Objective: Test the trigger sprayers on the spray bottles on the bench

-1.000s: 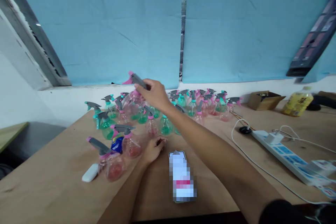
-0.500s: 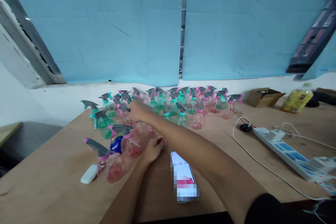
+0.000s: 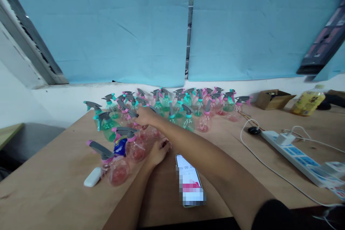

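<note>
My right hand (image 3: 147, 116) reaches across from the right, over my left forearm, with its fingers closed at the grey trigger head (image 3: 132, 114) of a spray bottle. The body of that bottle is mostly hidden among the others. Close to the table, my left hand (image 3: 160, 151) has curled fingers, and what they hold, if anything, is hidden. Just left of it stands a clear pink spray bottle (image 3: 136, 150) with a grey and pink head. Another pink spray bottle (image 3: 119, 174) is nearer to me. A green spray bottle (image 3: 109, 129) stands farther left.
Several more pink and green spray bottles (image 3: 188, 121) crowd the back. A blue packet (image 3: 120, 147), a white case (image 3: 92, 177) and a phone showing a timer (image 3: 188, 172) lie nearer. To the right are a power strip (image 3: 296, 161), cables, a cardboard box (image 3: 273, 101) and a yellow-labelled bottle (image 3: 308, 101).
My right hand and the grey trigger head beside it have shifted slightly to the right. My left hand keeps nearly the same place. The view has moved a little.
</note>
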The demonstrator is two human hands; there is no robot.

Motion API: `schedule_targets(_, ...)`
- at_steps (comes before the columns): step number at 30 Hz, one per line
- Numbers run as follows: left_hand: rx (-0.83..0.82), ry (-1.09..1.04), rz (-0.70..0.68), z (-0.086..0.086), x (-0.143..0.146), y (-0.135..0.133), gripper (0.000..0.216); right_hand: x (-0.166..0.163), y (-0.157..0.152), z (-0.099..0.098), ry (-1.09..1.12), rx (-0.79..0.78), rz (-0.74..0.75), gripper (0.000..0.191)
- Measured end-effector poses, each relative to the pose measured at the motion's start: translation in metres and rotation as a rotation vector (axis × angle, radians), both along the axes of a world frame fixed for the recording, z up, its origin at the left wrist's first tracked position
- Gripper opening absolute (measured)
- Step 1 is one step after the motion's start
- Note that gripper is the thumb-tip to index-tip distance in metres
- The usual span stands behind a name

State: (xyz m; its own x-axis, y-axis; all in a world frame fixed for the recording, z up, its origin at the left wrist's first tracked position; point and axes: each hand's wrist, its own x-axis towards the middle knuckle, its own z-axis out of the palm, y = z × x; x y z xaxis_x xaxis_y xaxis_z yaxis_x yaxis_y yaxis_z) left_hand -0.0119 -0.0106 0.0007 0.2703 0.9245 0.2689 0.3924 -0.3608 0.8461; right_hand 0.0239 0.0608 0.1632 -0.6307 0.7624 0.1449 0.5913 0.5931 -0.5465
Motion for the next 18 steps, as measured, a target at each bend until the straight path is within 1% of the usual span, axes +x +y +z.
schedule_targets(2, -0.009, -0.004, -0.004, 0.002, 0.001, -0.001, 0.027, 0.005, -0.002, 0.006, 0.003, -0.130, 0.032, 0.027)
schedule_targets(3, -0.014, -0.007, -0.005, 0.002, 0.001, -0.001, 0.028, 0.009, -0.004, 0.011, 0.004, -0.152, 0.038, 0.031)
schedule_targets(4, -0.020, -0.012, -0.005, 0.001, 0.002, -0.001, 0.030, 0.013, -0.005, 0.016, 0.010, -0.139, 0.032, 0.035)
schedule_targets(6, -0.037, -0.026, -0.001, 0.000, 0.002, -0.001, 0.032, 0.023, -0.007, 0.030, 0.042, -0.018, -0.024, 0.040)
schedule_targets(8, -0.053, -0.041, 0.009, -0.003, 0.002, 0.000, 0.033, 0.033, -0.005, 0.043, 0.097, 0.167, -0.135, 0.040)
schedule_targets(10, -0.062, -0.051, 0.012, -0.005, 0.002, 0.001, 0.034, 0.041, -0.002, 0.049, 0.130, 0.347, -0.262, 0.036)
schedule_targets(12, -0.060, -0.050, 0.011, -0.005, 0.001, 0.001, 0.035, 0.047, 0.003, 0.047, 0.110, 0.456, -0.349, 0.033)
schedule_targets(13, -0.058, -0.050, 0.010, -0.005, 0.001, 0.001, 0.035, 0.049, 0.005, 0.043, 0.081, 0.470, -0.368, 0.034)
schedule_targets(14, -0.059, -0.052, 0.011, -0.005, 0.001, 0.001, 0.035, 0.050, 0.006, 0.038, 0.046, 0.457, -0.372, 0.036)
schedule_targets(16, -0.064, -0.058, 0.015, -0.004, 0.001, 0.001, 0.036, 0.051, 0.009, 0.026, -0.027, 0.376, -0.351, 0.039)
schedule_targets(18, -0.069, -0.063, 0.012, -0.002, 0.001, 0.001, 0.037, 0.053, 0.010, 0.014, -0.081, 0.298, -0.308, 0.038)
